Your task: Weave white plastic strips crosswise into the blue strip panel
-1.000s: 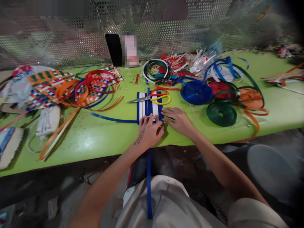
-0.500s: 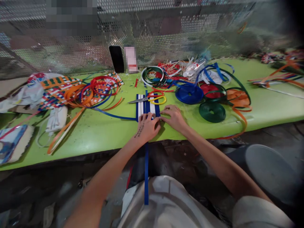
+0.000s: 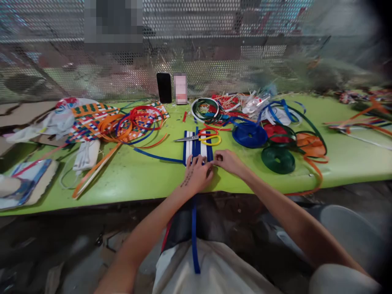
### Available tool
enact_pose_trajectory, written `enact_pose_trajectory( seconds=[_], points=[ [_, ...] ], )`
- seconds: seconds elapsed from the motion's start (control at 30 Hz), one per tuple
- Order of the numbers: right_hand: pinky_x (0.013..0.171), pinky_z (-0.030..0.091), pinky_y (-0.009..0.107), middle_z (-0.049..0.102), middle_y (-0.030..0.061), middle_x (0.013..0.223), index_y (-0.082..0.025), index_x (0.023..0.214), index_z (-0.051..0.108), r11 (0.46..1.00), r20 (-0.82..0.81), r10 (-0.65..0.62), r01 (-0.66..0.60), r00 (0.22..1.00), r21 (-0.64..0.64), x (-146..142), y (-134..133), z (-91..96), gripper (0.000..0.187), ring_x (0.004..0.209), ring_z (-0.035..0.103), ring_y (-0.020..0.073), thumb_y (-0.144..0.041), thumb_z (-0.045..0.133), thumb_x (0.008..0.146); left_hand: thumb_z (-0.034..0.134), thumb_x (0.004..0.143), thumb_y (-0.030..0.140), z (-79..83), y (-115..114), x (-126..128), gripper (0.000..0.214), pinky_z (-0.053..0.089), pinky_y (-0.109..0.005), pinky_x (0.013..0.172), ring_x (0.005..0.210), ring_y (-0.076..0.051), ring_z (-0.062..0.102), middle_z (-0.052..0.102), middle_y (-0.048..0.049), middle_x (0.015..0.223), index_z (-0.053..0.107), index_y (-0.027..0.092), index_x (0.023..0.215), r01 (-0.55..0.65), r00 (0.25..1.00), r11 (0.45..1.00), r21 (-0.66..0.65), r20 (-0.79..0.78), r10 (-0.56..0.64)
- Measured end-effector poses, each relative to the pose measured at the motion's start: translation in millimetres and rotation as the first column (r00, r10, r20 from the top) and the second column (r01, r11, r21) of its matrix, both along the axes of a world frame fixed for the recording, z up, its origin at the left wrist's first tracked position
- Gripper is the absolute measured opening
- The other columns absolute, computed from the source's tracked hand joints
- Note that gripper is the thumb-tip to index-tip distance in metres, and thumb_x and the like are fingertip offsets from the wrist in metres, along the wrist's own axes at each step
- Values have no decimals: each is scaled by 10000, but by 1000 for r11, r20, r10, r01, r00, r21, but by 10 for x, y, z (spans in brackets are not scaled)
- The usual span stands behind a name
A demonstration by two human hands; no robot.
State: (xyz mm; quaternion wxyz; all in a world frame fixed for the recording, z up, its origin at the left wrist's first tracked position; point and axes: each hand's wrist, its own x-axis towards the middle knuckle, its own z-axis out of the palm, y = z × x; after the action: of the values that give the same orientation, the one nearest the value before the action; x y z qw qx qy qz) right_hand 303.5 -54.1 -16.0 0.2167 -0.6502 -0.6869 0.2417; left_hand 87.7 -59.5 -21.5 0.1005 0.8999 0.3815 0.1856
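Note:
Flat blue and white plastic strips (image 3: 189, 149) lie side by side on the green table. My left hand (image 3: 197, 174) presses on their near end with its fingers spread. At the near right corner, my right hand (image 3: 229, 162) has thumb and finger pinched together on what looks like the end of a blue strip; the fingers partly hide it. One blue strip (image 3: 156, 156) runs crosswise out to the left. Another blue strip (image 3: 194, 237) hangs over the table edge toward my lap. Scissors with red and yellow handles (image 3: 211, 141) rest across the strips.
Rolls of blue strip (image 3: 249, 135) and green strip (image 3: 278, 159) lie to the right. At the left are woven colourful pieces (image 3: 88, 122), orange coils (image 3: 114, 127) and a white power strip (image 3: 86, 155). Two phones, one black (image 3: 164, 88), lean against the perforated metal panel (image 3: 214, 77).
The camera view has shifted, so the scene sits lower and further right. My right hand's fingers have curled into a tighter pinch at the corner. My left hand stays on the strips.

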Motion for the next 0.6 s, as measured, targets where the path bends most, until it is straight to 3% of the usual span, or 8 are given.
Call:
enact_pose_trajectory(
  seconds=[0.07, 0.2, 0.3, 0.43, 0.53, 0.6],
  points=[
    [659, 360, 296, 655, 0, 714, -198, 786, 665, 999, 26, 26, -26, 999, 20, -48, -27, 48, 165, 705, 567, 173, -280, 771, 883, 601, 1058, 332, -2, -2, 22, 236, 237, -617, 1293, 1371, -316, 558, 684, -102, 1394, 796, 247, 1159, -19, 999, 1000, 1, 29, 19],
    [769, 450, 307, 729, 32, 861, -203, 871, 714, 984, 19, 169, -169, 985, 51, -75, -31, 109, 41, 828, 644, 200, -177, 720, 902, 631, 1039, 304, -15, -62, 97, 191, 337, -578, 1220, 1258, -289, 625, 724, -102, 1297, 791, 214, 1092, -51, 993, 999, 13, 104, 50],
    [820, 498, 324, 759, 51, 925, -205, 918, 749, 957, -49, 274, -267, 961, 110, -52, 18, 174, 101, 883, 692, 214, -151, 670, 951, 613, 1054, 302, 31, -174, 75, 201, 365, -541, 1187, 1284, -292, 620, 717, -124, 1332, 770, 187, 1106, -65, 988, 996, 61, 144, 56],
    [838, 529, 339, 766, 57, 938, -207, 956, 771, 922, -117, 319, -279, 940, 268, -89, 194, 298, 114, 890, 710, 215, -210, 674, 1017, 629, 1077, 347, 146, -237, -214, 201, 412, -489, 1114, 1258, -274, 647, 726, -108, 1362, 746, 214, 1171, -163, 970, 984, 69, 194, 146],
    [843, 553, 351, 766, 66, 939, -209, 978, 790, 880, -134, 394, -331, 909, 342, -237, 377, 316, 128, 896, 713, 220, -227, 677, 1035, 675, 1062, 368, 173, -148, -509, 297, 383, -531, 1136, 1298, -316, 643, 731, -126, 1392, 724, 219, 1315, -285, 953, 954, 93, 136, 271],
    [859, 571, 359, 771, 82, 974, -203, 1003, 806, 837, -138, 477, -401, 868, 371, -377, 480, 261, 154, 927, 724, 224, -220, 660, 1048, 701, 1052, 403, 148, -77, -645, 372, 348, -560, 1168, 1346, -338, 627, 727, -137, 1421, 714, 218, 1374, -293, 955, 951, 99, 74, 286]
  ],
)
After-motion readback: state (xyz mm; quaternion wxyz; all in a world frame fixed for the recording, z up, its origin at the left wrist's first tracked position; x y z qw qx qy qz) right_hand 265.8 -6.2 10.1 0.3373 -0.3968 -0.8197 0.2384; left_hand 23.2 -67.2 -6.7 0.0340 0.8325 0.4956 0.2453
